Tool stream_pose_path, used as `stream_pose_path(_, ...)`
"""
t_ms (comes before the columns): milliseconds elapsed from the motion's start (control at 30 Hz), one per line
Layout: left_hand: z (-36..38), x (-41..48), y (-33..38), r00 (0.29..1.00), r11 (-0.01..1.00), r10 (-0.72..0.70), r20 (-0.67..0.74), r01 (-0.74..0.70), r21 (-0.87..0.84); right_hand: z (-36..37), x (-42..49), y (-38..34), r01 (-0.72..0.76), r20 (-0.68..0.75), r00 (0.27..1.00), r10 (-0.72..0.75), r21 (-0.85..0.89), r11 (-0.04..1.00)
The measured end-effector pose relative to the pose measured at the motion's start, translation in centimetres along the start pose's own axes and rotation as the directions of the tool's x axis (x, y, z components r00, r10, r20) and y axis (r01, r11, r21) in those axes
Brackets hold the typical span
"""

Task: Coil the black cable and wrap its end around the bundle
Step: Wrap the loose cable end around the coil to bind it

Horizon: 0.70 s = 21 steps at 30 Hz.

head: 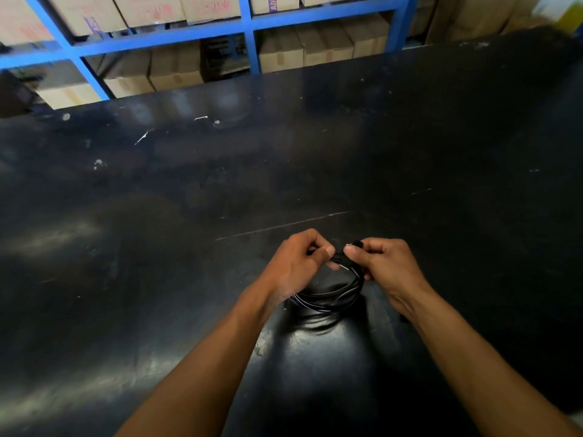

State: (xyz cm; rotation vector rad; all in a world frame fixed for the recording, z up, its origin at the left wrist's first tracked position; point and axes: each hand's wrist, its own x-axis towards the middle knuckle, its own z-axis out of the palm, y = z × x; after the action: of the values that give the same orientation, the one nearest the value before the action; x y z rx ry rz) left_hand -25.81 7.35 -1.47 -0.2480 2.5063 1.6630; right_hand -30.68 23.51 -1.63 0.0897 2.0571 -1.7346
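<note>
The black cable [328,298] hangs as a bundle of several loops just above the dark table, low in the middle of the head view. My left hand [296,266] pinches the top of the bundle from the left. My right hand [381,266] grips the same spot from the right, its thumb and fingers closed on the cable where a short end piece with a small plug sticks up. The two hands almost touch. The lower loops show thin bright glints; the upper part is hidden by my fingers.
The wide black table [284,171] carries a few small white scraps [142,137] toward its far left. Behind its far edge stands a blue metal rack [249,29] stacked with cardboard boxes [318,48].
</note>
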Motion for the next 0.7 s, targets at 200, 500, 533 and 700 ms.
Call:
stream_pose_path(200,1.0,-0.1,-0.6,0.998,1.0,-0.022,-0.06,0.021,-0.021,0.8,0.3,1.1,-0.003,-0.131,0.991,0.001,-0.013,1.0)
stream_pose_path(500,1.3,-0.2,-1.1,0.984,0.987,-0.065,-0.167,0.039,-0.154,1.0,0.9,1.4,0.009,-0.241,0.971,0.009,0.074,0.997)
stream_pose_path(533,1.3,-0.4,-1.1,0.981,0.981,-0.075,-0.179,0.041,-0.187,1.0,0.9,1.5,0.016,-0.247,0.969,0.006,0.086,0.996)
stream_pose_path(700,1.7,-1.8,-1.4,0.952,0.899,-0.195,-0.237,0.077,-0.432,0.8,0.9,1.7,0.067,-0.311,0.95,-0.01,0.174,0.982)
